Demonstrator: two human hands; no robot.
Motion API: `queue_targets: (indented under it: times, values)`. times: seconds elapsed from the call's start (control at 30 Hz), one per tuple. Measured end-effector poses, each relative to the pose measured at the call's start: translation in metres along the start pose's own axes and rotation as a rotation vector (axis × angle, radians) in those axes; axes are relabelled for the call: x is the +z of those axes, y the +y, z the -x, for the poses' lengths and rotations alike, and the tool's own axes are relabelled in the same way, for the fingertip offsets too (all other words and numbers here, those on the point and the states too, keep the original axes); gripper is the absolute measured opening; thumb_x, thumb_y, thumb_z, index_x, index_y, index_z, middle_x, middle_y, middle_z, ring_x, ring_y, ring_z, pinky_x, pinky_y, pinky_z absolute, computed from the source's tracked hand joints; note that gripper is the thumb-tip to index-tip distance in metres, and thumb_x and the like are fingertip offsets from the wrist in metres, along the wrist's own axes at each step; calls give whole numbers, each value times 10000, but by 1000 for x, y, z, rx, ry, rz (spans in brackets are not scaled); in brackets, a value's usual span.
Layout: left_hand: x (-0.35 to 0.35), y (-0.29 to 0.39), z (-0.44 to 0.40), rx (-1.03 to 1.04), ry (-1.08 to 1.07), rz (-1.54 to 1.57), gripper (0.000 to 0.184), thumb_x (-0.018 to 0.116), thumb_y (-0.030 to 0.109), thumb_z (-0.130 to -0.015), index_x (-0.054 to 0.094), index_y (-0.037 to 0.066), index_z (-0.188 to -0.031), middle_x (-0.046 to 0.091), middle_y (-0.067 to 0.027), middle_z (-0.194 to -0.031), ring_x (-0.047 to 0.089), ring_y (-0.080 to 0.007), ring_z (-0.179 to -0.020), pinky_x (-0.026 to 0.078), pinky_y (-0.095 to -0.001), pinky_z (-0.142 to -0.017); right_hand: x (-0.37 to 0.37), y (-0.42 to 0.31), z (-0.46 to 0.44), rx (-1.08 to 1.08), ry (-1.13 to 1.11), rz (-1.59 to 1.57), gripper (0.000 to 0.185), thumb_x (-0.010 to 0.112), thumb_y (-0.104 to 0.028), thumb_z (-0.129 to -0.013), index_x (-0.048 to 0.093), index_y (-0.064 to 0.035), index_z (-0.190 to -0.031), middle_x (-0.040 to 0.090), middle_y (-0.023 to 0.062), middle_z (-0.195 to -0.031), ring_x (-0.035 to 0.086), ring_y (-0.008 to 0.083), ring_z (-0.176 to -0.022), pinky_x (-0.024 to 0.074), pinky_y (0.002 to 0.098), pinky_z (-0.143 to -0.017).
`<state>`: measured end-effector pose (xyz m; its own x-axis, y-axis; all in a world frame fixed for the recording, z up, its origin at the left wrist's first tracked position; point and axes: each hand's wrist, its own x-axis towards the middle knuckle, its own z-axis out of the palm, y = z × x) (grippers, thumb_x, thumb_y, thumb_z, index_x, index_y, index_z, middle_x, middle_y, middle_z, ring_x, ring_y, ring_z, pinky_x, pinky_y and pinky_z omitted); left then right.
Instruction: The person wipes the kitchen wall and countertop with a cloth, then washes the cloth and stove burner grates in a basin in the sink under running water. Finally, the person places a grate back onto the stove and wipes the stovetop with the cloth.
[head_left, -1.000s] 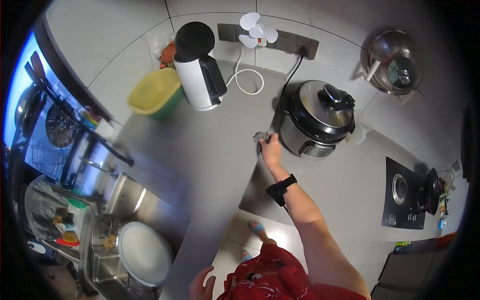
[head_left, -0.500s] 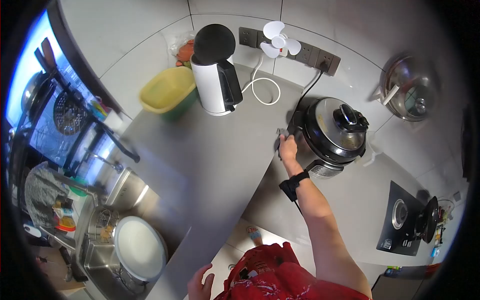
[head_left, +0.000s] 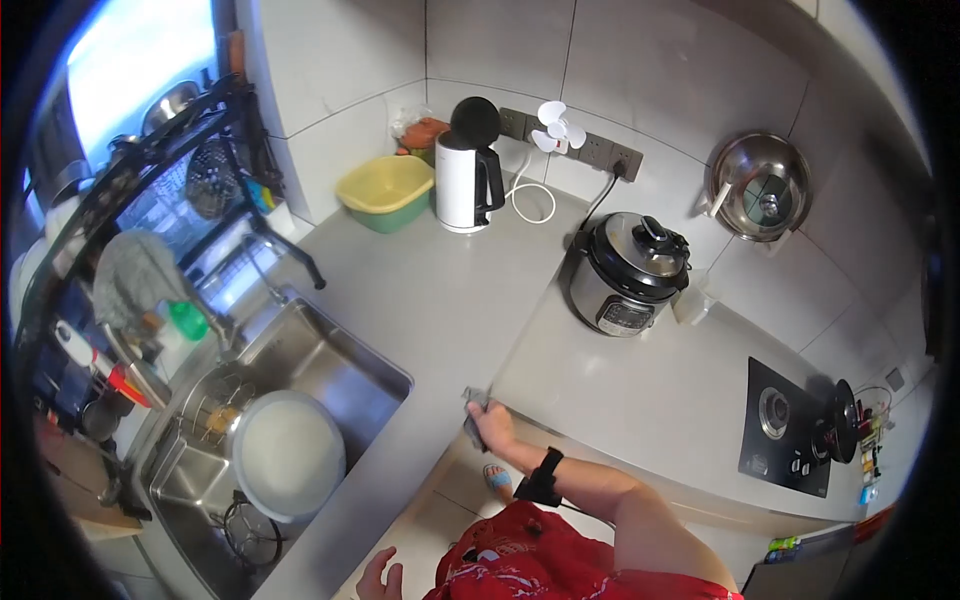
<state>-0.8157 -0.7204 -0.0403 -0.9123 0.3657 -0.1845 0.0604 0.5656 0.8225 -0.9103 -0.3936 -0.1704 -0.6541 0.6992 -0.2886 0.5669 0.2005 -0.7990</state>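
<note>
My right hand [head_left: 493, 426], with a black band on the wrist, is closed around a small grey cloth [head_left: 474, 434] at the counter's front edge, near the inner corner. Part of the cloth pokes out past the fingers and touches the counter [head_left: 440, 340]. My left hand [head_left: 381, 576] hangs low at the bottom of the view, in front of the counter, its fingers apart and nothing in it. Beyond the right hand stands a pressure cooker [head_left: 630, 275] with its lid on. A white kettle [head_left: 462, 185] with its black lid raised stands farther back.
Left, a sink [head_left: 385, 375] holds a large white basin [head_left: 290, 455]. Yellow and green basins [head_left: 385, 190] stand by the kettle. A small white fan [head_left: 558, 130] is at the wall sockets [head_left: 595, 152]. A gas hob [head_left: 775, 455] with a pan [head_left: 845, 420] lies right.
My right hand has drawn the cloth back from beside the pressure cooker to the counter's front edge. The head view has shifted, showing more of the sink. My left hand stays low.
</note>
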Motion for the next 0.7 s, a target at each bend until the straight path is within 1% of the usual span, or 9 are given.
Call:
queue_targets:
  times: [0.1,0.17,0.37,0.47,0.57,0.6,0.63,0.67,0.7]
  values:
    - [-12,-27,34,-22,61,38,285,501,146,-880,549,0,-1120,570,-152,-1128,513,-252,-1079,386,-327,-910,38,2,72,-60,-212,-175,418,549,-353,-844,549,50,-958,622,170,-812,602,257,-712,474,368,-644]
    - [-20,-33,53,-47,110,39,266,509,140,-879,558,16,-1110,587,-143,-1103,536,-241,-1045,420,-324,-846,96,29,109,-133,-206,-286,394,550,-332,-849,551,29,-1007,608,109,-839,569,182,-699,466,317,-620]
    - [-40,-40,92,-32,244,55,252,507,112,-880,559,20,-1109,603,-146,-1062,563,-241,-989,434,-327,-810,150,8,218,291,-1164,-527,334,549,-340,-862,561,-12,-926,556,22,-758,508,116,-602,425,287,-527]
    - [-40,-47,100,-39,288,82,251,503,95,-880,556,11,-1110,601,-151,-1064,559,-239,-1004,433,-332,-825,176,1,243,298,-1417,-425,384,528,-371,-870,572,-8,-985,578,61,-869,542,139,-743,447,298,-658]
    - [-35,-43,103,-54,295,100,247,500,90,-881,556,4,-1106,600,-152,-1064,559,-241,-1003,431,-328,-835,117,-59,249,0,-1302,-415,521,522,-433,-858,519,11,-1131,536,126,-1093,490,176,-1003,389,316,-871]
    - [-34,-40,102,-47,285,87,247,499,89,-881,556,2,-1105,599,-153,-1066,559,-242,-1003,430,-326,-840,114,-53,218,-336,-1358,-403,599,518,-475,-844,471,13,-1188,478,140,-1182,422,200,-1098,334,322,-935]
    - [-35,-36,100,-34,272,72,247,499,89,-881,556,0,-1104,598,-154,-1068,559,-243,-1003,429,-323,-844,94,-57,180,-887,-1321,-343,681,518,-514,-824,409,10,-1245,419,149,-1260,365,241,-1170,296,340,-980]
    - [-35,-31,97,-29,253,65,247,499,90,-881,556,0,-1104,597,-155,-1069,559,-245,-1004,430,-323,-844,75,-61,142,-1394,-1117,-349,767,517,-552,-804,348,6,-1303,360,158,-1337,308,282,-1242,258,359,-1026]
    - [-35,-24,92,-20,233,61,248,499,92,-882,556,0,-1105,597,-156,-1071,559,-248,-1005,430,-322,-845,52,-68,112,-1417,-1020,-186,760,501,-554,-803,359,8,-1296,343,176,-1352,291,324,-1254,245,404,-1032]
